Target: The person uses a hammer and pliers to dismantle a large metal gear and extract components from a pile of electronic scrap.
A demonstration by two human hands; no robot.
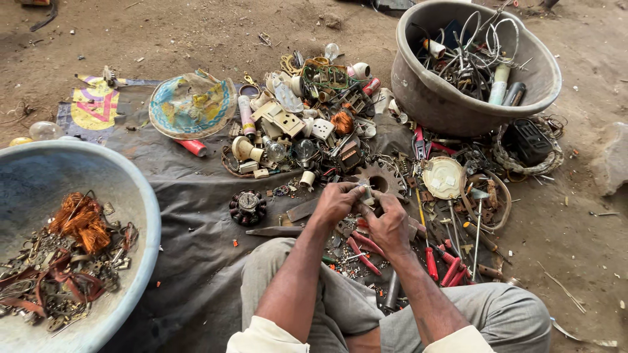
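Note:
My left hand [337,202] and my right hand [389,222] meet over my knees, both closed around a small pale metal part [365,194] held between the fingertips. Beneath them lies a heap of scrap [314,124] on a dark cloth [196,196]: sockets, bulbs, copper coils, a rusty gear [383,178]. Red-handled screwdrivers [432,261] lie just right of my right hand.
A blue basin [140,196] at the left holds copper wire and small metal bits. A large grey tub [418,91] at the top right holds wires and tubes. A round patterned plate [193,104] rests on the cloth. A stone [611,163] sits at the right edge on bare dirt.

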